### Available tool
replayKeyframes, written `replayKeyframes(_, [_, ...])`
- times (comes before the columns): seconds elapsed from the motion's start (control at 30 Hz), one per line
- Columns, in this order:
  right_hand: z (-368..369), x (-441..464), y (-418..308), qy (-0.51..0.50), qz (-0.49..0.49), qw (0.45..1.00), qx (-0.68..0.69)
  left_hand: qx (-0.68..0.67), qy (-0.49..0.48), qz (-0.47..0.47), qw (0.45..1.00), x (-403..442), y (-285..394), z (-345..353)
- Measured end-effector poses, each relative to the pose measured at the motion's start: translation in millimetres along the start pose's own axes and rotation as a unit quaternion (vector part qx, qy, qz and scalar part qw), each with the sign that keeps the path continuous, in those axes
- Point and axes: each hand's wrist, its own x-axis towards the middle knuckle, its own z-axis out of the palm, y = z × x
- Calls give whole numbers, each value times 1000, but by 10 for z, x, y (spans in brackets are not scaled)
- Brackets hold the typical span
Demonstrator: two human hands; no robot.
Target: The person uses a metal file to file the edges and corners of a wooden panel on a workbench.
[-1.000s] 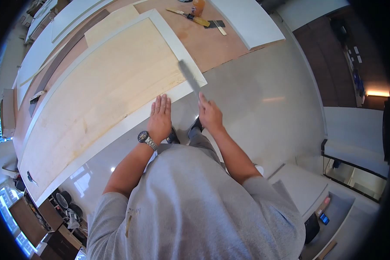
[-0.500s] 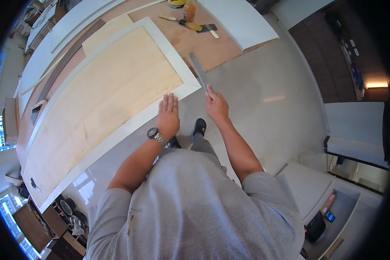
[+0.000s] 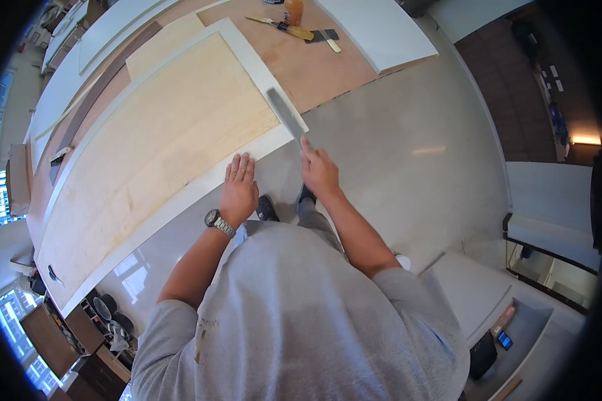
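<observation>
A large wooden panel [image 3: 174, 120] with a pale face and a white border [image 3: 250, 63] lies across the workbench. My left hand [image 3: 239, 190] rests with its fingers stretched out flat on the white border along the near edge, holding nothing. My right hand [image 3: 320, 175] is closed round the near end of a flat grey metal file [image 3: 284, 112]. The file lies over the panel's right corner, its far end reaching across the white border. Whether the file presses on the surface or hovers just above it, I cannot tell.
Past the panel on the brown bench top [image 3: 328, 77] are a yellow-handled tool [image 3: 294, 31], a scraper [image 3: 330, 41] and a bottle of orange liquid [image 3: 293, 12]. A white board [image 3: 374, 33] lies at the far right. A brush [image 3: 60, 156] sits at the left.
My right hand has moved left, bringing the file from beside the panel's corner to over its white border. My left hand has slid left and slightly back along the near edge.
</observation>
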Motion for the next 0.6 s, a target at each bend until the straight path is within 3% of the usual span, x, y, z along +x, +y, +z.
replayKeyframes(0.07, [-33,238,-59,8,9,1000,12,18,-13,-5,1000,-29,49,16])
replayKeyframes(0.27, [-114,-372,19,-90,29,995,22,36,-30,-3,999,-7,9,23])
replayKeyframes(0.37, [55,85,38,1,0,1000,-5,39,-37,0,999,-36,27,24])
replayKeyframes(0.47, [43,258,30,25,-9,1000,-2,40,-50,1,998,-28,14,6])
replayKeyframes(0.57, [-75,-268,16,-68,28,997,-12,31,-50,5,998,-3,1,-9])
replayKeyframes(0.6, [-50,-238,33,-50,17,999,-13,27,-49,4,998,4,17,-24])
